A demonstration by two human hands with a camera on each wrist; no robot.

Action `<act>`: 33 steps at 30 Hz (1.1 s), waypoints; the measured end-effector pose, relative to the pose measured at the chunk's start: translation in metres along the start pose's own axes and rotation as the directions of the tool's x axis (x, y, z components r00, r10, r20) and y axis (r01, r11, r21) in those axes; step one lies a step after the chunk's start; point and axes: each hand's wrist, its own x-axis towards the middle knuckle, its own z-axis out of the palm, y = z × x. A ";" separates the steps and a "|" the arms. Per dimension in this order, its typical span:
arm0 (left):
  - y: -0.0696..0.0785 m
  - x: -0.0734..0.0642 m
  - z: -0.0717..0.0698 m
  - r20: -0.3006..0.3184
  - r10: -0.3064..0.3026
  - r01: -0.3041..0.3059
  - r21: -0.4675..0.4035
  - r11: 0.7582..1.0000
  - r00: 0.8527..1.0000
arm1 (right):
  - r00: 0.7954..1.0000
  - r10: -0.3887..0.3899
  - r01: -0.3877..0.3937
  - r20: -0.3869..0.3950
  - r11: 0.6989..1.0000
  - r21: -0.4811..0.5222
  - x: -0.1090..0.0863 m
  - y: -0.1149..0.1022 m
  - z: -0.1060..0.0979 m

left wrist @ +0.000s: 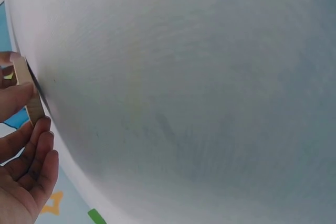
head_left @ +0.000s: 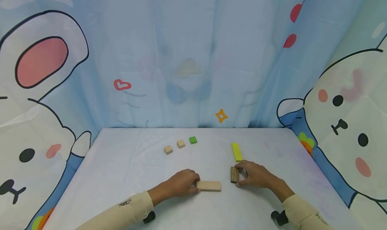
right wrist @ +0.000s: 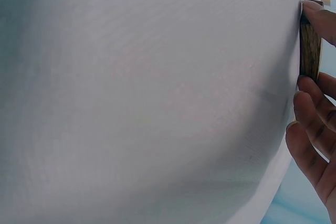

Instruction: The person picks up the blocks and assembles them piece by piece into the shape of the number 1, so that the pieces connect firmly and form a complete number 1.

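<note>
At the lower centre of the frame, the left hand (head_left: 183,183) has its thumb and fingers clamped on the left end of a pale wooden block (head_left: 210,186). Right of it, the right hand (head_left: 257,175) pinches a dark brown block (head_left: 232,175) between thumb and fingertip; the right wrist view shows the other fingers spread apart below. A yellow block (head_left: 237,152) lies just above the right hand, near its fingers; whether they touch cannot be told. Farther up, left of the middle, a pale cube (head_left: 168,149), a second pale cube (head_left: 181,143) and a green block (head_left: 193,140) form a slanting row, well apart from both hands.

The white table (head_left: 133,163) ends at the curtain (head_left: 181,38) behind, and its sides slope outward toward the lower corners. A strip of cloth separates the two held blocks, and broad cloth stretches left of the row.
</note>
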 end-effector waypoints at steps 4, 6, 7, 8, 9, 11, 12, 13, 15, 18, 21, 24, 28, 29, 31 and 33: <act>-0.001 0.001 0.000 0.011 -0.005 0.005 0.008 1.000 1.000 | 1.000 -0.004 0.004 0.007 1.000 0.031 0.000 0.001 0.000; -0.001 0.001 0.000 0.013 -0.006 0.006 0.011 1.000 1.000 | 1.000 -0.009 0.009 0.007 0.999 0.036 0.000 0.002 0.000; -0.002 0.001 0.000 0.013 -0.006 0.006 0.011 1.000 1.000 | 1.000 -0.012 0.012 0.007 0.999 0.039 0.000 0.002 0.000; -0.002 0.001 0.000 0.012 -0.005 0.005 0.012 1.000 1.000 | 1.000 -0.015 0.015 0.007 0.999 0.042 0.001 0.002 0.001; -0.002 0.001 0.000 0.011 -0.003 0.003 0.014 1.000 1.000 | 1.000 -0.017 0.017 0.006 0.999 0.044 0.001 0.002 0.001; -0.002 0.001 -0.001 0.010 -0.002 0.002 0.013 1.000 1.000 | 1.000 -0.021 0.021 0.007 0.998 0.054 0.001 0.003 0.000; -0.003 0.001 -0.001 0.009 -0.001 0.001 0.013 1.000 1.000 | 1.000 -0.023 0.023 0.008 0.998 0.060 0.002 0.003 0.000; -0.003 0.001 -0.001 0.009 0.000 0.000 0.013 1.000 1.000 | 1.000 -0.024 0.023 0.009 0.998 0.066 0.002 0.003 0.000; -0.003 0.000 -0.001 0.009 0.001 -0.001 0.013 1.000 1.000 | 1.000 -0.025 0.024 0.012 0.997 0.076 0.002 0.003 -0.001; -0.003 0.001 -0.001 0.009 0.004 -0.004 0.012 1.000 1.000 | 0.999 -0.027 0.026 0.017 0.995 0.094 0.002 0.003 -0.002; -0.004 0.001 -0.001 0.013 0.006 -0.006 0.011 1.000 1.000 | 0.999 -0.036 0.034 0.019 0.994 0.105 0.002 0.003 -0.002; -0.004 0.002 -0.001 0.021 0.000 0.000 0.005 1.000 1.000 | 0.999 -0.047 0.045 0.016 0.994 0.103 0.002 0.003 -0.002; -0.005 0.003 -0.001 0.034 -0.013 0.013 -0.004 1.000 0.999 | 0.999 -0.034 0.032 0.012 0.995 0.095 0.003 0.004 -0.002; -0.005 0.003 -0.001 0.037 -0.015 0.015 -0.004 1.000 0.999 | 1.000 -0.026 0.025 0.013 0.995 0.095 0.004 0.004 -0.001; -0.005 0.004 -0.001 0.042 -0.019 0.019 -0.004 1.000 0.999 | 1.000 -0.021 0.019 0.014 0.995 0.093 0.005 0.004 -0.001; -0.005 0.004 0.000 0.043 -0.021 0.021 -0.004 1.000 0.999 | 1.000 -0.017 0.016 0.013 0.996 0.089 0.006 0.004 0.000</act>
